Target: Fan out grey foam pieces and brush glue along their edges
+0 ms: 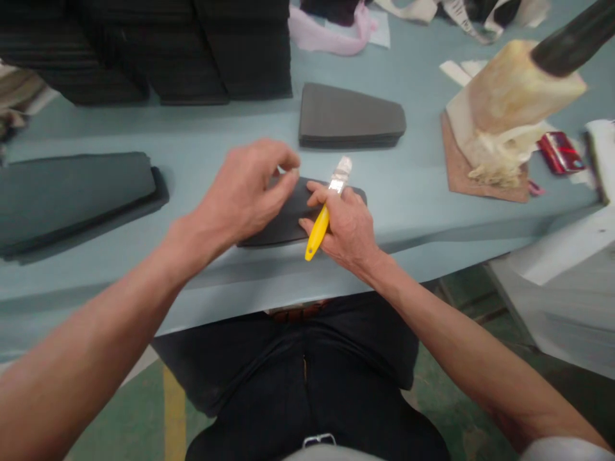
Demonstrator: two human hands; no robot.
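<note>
Head view: the right hand [350,224] is closed around a brush [318,232] with a yellow handle. Its pale tip points away from the body. The left hand [252,182] has its thumb and first finger bent close together, and I cannot tell if they pinch anything.

I think the brush could tip and smear the wrong spot, because the hand holding it is also down by the dark flat piece [281,225]. That piece could slide too, if the fingers push it sideways, and it lies close to the near edge of the table [418,182].

The dark flat piece lies under both hands. The right hand covers its right end, and its fingers look to be touching it. The left hand is over its left part, and I cannot tell if it touches.

Just past the hands is a small grey stack [353,118]. Off to the left is a dark green pile [72,192]. Tall black stacks [177,54] stand farther back. To the right, a messy pale tub [509,93] sits on a brown board [455,163], near a shiny red packet [562,152].
</note>
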